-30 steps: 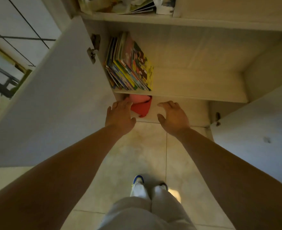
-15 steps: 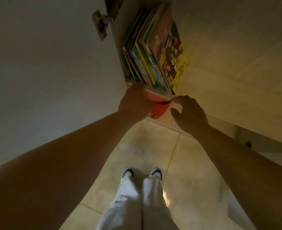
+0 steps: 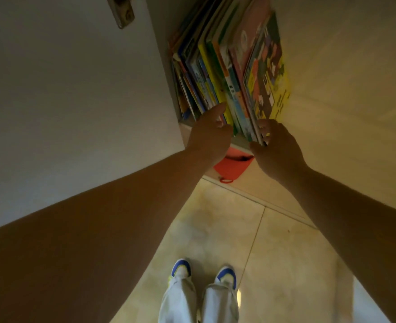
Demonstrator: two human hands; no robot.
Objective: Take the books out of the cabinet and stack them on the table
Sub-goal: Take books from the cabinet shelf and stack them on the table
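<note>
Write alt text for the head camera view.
Two bare hands reach into an open cabinet: the left hand and the right hand touch the near edges of a row of upright picture books. A red pouch sits on the shelf below, above a tiled floor.

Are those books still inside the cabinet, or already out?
Still inside. The books stand leaning on the shelf, with the left hand and right hand at their lower edges.

books (image 3: 229,66) tops cut off by frame edge, left hand (image 3: 207,138) fingertips hidden among spines
</note>
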